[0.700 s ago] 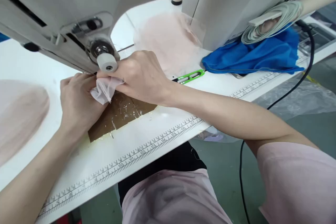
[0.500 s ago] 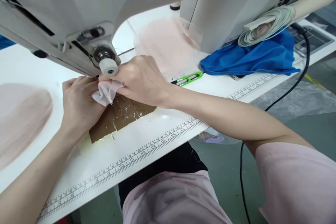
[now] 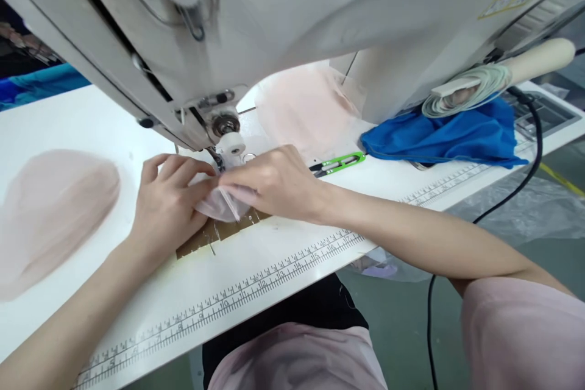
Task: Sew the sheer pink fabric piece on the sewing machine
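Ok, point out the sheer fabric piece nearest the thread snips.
The pink piece beyond the right hand, beside the thread snips; the far-left piece and held piece are farther off.

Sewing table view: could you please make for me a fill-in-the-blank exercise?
1. The left hand and right hand pinch sheer pale fabric over a flat ____ sheet.
2. Small green-handled snips lie beside a crumpled ____ cloth.
3. A printed ____ runs along the near edge of the white table.

Missing words: brown; blue; ruler.
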The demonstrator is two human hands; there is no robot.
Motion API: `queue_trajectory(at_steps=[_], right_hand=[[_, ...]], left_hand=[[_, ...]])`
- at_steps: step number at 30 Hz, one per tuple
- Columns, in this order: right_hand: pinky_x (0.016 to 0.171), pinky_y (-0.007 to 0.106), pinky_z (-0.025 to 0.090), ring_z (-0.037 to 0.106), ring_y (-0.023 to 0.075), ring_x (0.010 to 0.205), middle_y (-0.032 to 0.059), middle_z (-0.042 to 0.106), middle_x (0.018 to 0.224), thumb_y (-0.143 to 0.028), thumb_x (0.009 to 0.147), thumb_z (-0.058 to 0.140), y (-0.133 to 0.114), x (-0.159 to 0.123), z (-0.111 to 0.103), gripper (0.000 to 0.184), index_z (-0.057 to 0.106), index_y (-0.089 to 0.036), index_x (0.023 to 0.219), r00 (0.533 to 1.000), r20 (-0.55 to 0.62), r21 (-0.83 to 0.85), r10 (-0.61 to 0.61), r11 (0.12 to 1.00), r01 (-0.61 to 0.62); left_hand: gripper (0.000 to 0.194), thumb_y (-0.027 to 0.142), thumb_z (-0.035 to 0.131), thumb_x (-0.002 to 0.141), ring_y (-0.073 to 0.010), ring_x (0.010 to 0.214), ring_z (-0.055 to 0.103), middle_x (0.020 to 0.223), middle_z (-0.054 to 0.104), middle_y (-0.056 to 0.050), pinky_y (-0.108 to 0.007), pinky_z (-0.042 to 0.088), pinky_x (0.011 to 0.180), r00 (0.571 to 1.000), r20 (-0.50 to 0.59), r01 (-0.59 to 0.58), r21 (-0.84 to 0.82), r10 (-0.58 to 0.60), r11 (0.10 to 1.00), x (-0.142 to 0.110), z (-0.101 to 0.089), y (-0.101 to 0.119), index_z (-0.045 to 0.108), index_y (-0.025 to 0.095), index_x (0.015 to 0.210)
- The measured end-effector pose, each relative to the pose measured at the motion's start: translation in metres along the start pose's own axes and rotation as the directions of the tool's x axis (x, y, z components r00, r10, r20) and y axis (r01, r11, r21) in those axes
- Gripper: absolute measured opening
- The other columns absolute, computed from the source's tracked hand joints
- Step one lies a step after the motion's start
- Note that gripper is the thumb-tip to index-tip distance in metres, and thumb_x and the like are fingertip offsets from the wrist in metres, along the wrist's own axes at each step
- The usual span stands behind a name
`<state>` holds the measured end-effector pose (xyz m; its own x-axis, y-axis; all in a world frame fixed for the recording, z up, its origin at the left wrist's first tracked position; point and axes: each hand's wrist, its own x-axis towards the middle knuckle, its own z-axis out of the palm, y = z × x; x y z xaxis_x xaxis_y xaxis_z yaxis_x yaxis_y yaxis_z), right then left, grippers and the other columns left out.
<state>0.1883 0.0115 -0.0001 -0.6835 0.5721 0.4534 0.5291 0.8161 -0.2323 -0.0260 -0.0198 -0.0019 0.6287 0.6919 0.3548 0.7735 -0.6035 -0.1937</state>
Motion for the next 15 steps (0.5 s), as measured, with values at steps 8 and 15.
queue_trajectory(at_steps=[8,15], right_hand=[[0.084,0.033,0.058,0.072,0.0180,0.082,0.0057,0.077,0.086,-0.003,0.090,0.051,-0.008,-0.017,0.003,0.026,0.074,-0.013,0.081,0.962,0.017,-0.156,-0.273,0.949,0.272],[0.085,0.032,0.059,0.073,0.0178,0.082,0.0062,0.078,0.086,-0.002,0.089,0.052,-0.008,-0.014,0.005,0.026,0.074,-0.013,0.081,0.962,-0.015,-0.153,-0.274,0.951,0.268]], left_hand=[[0.042,0.017,0.051,0.093,-0.0298,0.116,0.062,0.124,0.070,-0.006,-0.051,0.042,0.097,0.999,-0.038,0.009,-0.029,-0.011,1.000,-0.021,-0.010,0.023,0.056,0.026,0.133],[0.041,0.015,0.042,0.096,-0.0295,0.121,0.060,0.128,0.067,-0.010,-0.053,0.037,0.103,1.000,-0.019,0.011,-0.077,-0.012,0.997,-0.026,-0.008,0.021,0.054,0.018,0.135]])
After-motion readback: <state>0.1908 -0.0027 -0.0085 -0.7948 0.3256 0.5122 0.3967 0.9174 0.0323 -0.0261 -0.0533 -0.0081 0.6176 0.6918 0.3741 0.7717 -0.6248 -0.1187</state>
